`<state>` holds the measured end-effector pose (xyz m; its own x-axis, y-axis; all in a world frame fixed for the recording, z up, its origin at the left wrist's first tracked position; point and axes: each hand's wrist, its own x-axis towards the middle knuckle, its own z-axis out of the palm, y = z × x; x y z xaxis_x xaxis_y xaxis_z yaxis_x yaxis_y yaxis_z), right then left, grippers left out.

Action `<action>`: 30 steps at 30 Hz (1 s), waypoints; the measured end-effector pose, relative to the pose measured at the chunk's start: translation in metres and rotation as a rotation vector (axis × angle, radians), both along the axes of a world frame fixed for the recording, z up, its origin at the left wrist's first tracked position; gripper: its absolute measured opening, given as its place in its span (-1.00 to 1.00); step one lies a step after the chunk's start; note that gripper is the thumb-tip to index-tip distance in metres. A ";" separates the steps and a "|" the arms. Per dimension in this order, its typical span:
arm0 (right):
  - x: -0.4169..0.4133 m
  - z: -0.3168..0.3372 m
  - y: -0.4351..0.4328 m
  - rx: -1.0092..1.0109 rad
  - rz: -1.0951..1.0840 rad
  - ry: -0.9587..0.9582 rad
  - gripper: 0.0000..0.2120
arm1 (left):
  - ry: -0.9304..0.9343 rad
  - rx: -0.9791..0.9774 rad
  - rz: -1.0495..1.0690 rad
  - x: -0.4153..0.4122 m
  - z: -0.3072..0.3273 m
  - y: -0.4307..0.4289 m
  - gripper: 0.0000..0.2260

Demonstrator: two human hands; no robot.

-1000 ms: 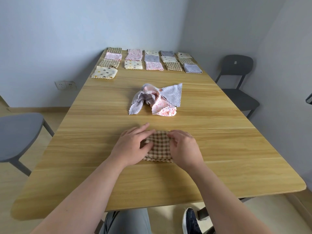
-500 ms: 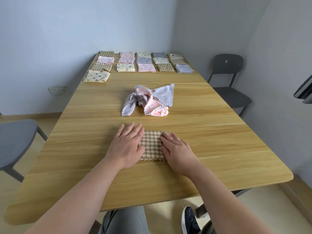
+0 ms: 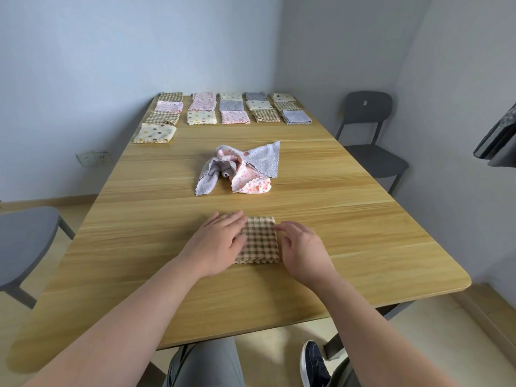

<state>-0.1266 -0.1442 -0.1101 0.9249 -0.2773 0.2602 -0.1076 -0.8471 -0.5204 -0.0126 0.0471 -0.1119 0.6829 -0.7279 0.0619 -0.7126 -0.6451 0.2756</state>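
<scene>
Head view, nearest first: a grey trouser leg (image 3: 206, 364) and a dark shoe (image 3: 312, 364) show below the near edge of the wooden table (image 3: 363, 247). Above them two bare forearms reach in over the top. The left hand (image 3: 217, 244) lies flat, fingers straight, on the left side of a folded brown-checked cloth (image 3: 261, 241). The right hand (image 3: 303, 250) rests at the cloth's right edge with loosely bent fingers, and no pinch shows. Neither hand has hold of anything; both press the cloth, which lies square on the table near the person.

The fold looks finished, and this is probably the smoothing that ends it. The next move would call for lifting the square without letting it spring open and carrying it to the far rows.

Beyond it, mid-table, sits a crumpled heap of grey and pink cloths (image 3: 240, 169), not yet folded. At the far end lie rows of folded cloths (image 3: 231, 107), checked, dotted, pink and grey. A dark chair (image 3: 368, 129) stands on the right, a grey chair (image 3: 25, 238) on the left, and a wall socket (image 3: 95, 159) sits low on the pale blue wall.
</scene>
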 end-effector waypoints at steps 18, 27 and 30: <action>-0.013 0.010 0.006 0.000 -0.048 0.319 -0.52 | 0.433 -0.071 0.371 0.014 0.042 -0.018 -0.67; -0.015 0.027 0.007 0.814 -0.062 0.083 -0.83 | 0.943 -0.565 0.334 0.016 0.053 -0.005 -0.65; -0.016 0.037 0.008 1.038 -0.019 0.028 -0.88 | 1.024 -0.633 0.280 0.009 0.058 -0.001 -0.70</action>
<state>-0.1430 -0.1365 -0.0730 0.9202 -0.3669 -0.1364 -0.1395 0.0180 -0.9901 -0.0038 0.0460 -0.0543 0.7517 -0.5850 -0.3046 0.1561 -0.2909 0.9439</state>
